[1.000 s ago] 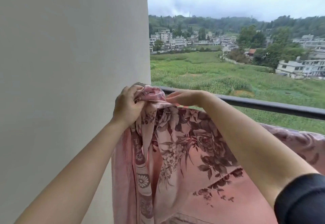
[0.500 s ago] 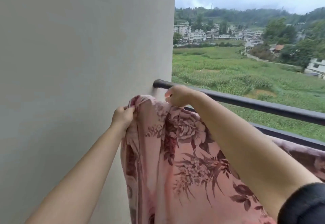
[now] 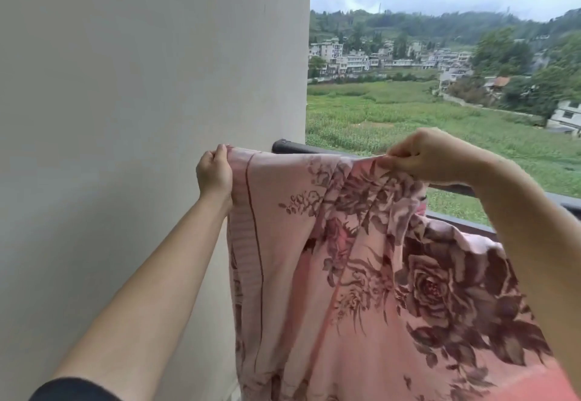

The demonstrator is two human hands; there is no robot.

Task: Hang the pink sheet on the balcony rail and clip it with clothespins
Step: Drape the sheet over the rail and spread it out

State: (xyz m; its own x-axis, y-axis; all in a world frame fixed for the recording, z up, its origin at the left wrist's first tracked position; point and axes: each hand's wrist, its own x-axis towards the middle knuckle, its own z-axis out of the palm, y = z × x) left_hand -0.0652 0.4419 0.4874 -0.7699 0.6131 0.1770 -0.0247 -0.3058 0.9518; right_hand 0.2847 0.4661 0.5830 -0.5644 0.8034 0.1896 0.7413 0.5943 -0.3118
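Observation:
The pink sheet point(image 3: 314, 275), printed with dark red roses, hangs in front of me with its top edge stretched level with the dark balcony rail point(image 3: 292, 147). My left hand point(image 3: 215, 175) pinches the sheet's left top corner close to the wall. My right hand point(image 3: 430, 155) pinches the top edge farther right, over the rail. The sheet droops between my hands and bunches to the right, where more of it lies over a lower bar point(image 3: 465, 223). No clothespins are in view.
A plain cream wall point(image 3: 141, 117) fills the left half, and the rail ends against it. Beyond the rail lie green fields, houses and wooded hills far below. The rail runs on to the right edge behind my right forearm.
Both hands have moved apart, spreading the bunched top edge of the sheet wide. The right hand has slid right along the rail; the left has lifted its corner up to rail height.

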